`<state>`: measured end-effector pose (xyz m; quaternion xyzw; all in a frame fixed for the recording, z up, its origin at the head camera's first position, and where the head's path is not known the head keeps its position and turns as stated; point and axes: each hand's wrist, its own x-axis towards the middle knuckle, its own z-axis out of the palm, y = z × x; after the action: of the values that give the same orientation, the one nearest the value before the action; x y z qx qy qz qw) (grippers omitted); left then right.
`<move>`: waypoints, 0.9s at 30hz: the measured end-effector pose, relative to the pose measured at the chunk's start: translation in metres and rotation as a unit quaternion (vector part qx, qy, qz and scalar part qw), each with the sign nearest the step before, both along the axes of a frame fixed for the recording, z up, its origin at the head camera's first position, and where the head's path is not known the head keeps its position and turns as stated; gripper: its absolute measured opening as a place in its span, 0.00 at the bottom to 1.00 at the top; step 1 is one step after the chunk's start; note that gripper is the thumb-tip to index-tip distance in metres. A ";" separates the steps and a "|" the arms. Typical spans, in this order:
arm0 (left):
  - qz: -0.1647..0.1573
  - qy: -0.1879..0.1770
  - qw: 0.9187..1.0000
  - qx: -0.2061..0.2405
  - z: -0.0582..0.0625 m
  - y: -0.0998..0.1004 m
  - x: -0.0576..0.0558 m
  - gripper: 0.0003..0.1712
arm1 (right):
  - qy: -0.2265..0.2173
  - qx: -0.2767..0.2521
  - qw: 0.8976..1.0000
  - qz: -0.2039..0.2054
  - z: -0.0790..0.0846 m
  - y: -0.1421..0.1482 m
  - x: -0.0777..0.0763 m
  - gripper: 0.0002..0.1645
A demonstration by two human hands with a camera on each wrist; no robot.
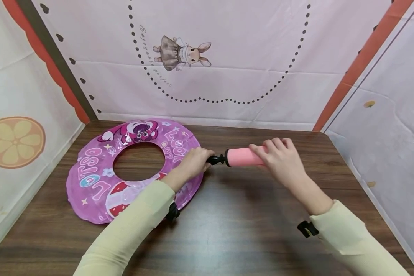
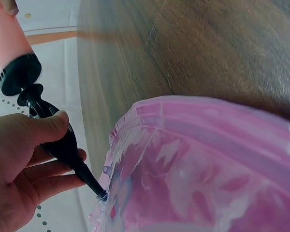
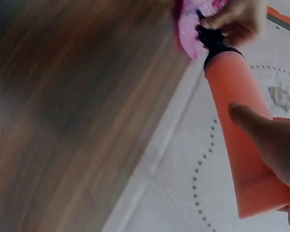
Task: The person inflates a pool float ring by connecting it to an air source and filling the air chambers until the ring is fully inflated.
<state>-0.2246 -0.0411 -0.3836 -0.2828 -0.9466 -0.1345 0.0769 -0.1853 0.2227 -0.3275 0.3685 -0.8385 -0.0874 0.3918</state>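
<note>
A purple inflatable swim ring with a cartoon bear and lettering lies on the left of the table, puffed up but wrinkled at its edge. My left hand grips the black handle of a hand air pump, thumb on top and fingers beneath. In the left wrist view the pump's thin black nozzle meets a clear valve on the ring's surface. My right hand holds the pump's pink barrel from above, its thumb laid along the side in the right wrist view.
The dark wooden table stretches in front and to the right. A pale printed cloth with a rabbit drawing hangs behind it, and similar cloth stands at both sides. Black wrist cameras sit on both forearms.
</note>
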 end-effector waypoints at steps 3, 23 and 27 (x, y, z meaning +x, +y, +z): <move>-0.007 0.008 1.000 0.000 -0.001 0.000 0.000 0.10 | -0.004 0.006 1.000 -0.007 -0.005 -0.007 -0.002 0.29; -0.008 0.000 1.000 -0.006 0.005 -0.002 -0.003 0.11 | -0.090 0.008 0.995 -0.050 0.043 0.078 0.022 0.42; 0.002 0.007 1.000 -0.002 0.005 -0.003 -0.004 0.12 | -0.090 -0.011 0.994 -0.062 0.051 0.085 0.023 0.41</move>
<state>-0.2282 -0.0443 -0.3790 -0.2822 -0.9468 -0.1309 0.0829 -0.1623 0.3077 -0.2766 0.3176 -0.8926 -0.0694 0.3125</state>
